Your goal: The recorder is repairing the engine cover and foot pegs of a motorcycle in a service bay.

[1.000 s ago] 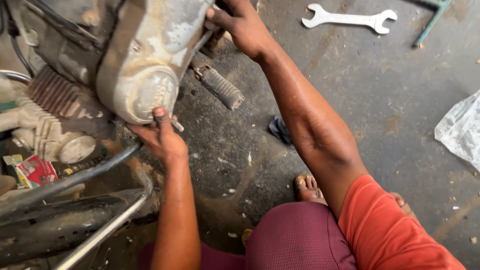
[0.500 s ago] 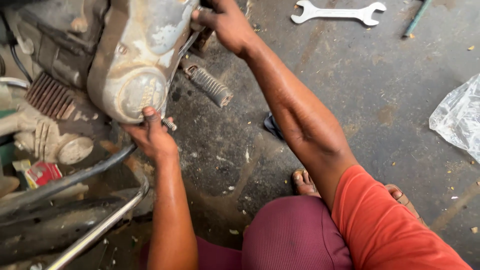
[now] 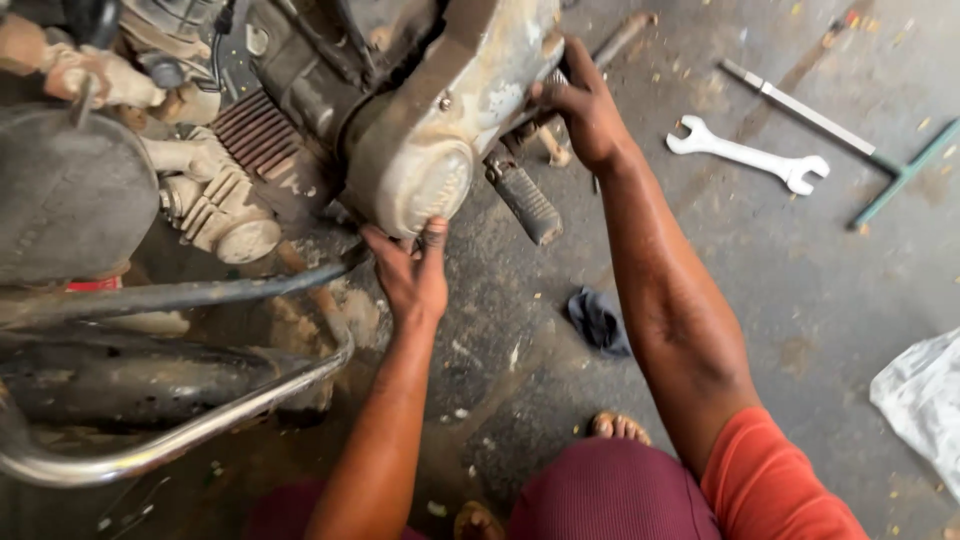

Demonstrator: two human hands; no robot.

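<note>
Head view, looking down at a motorcycle engine standing on a stained concrete floor (image 3: 760,300). The left hand (image 3: 412,275) grips the lower edge of the grey, rounded engine side cover (image 3: 450,140), fingers and thumb hooked up against its underside. The right hand (image 3: 585,110) grasps the cover's far edge, fingers curled over the rim (how far they reach behind it cannot be told). The cover sits against the engine case, just right of the finned cylinder (image 3: 245,165). A ribbed black footpeg (image 3: 525,200) juts out below the cover, between the two forearms. A chromed exhaust pipe (image 3: 180,430) curves along the lower left. On the floor, well apart from the hands, lie an open-ended spanner (image 3: 750,155), a long T-handled wrench (image 3: 830,130), a crumpled dark rag (image 3: 598,322) beside the right forearm, and a clear plastic bag (image 3: 925,400) at the right edge.
</note>
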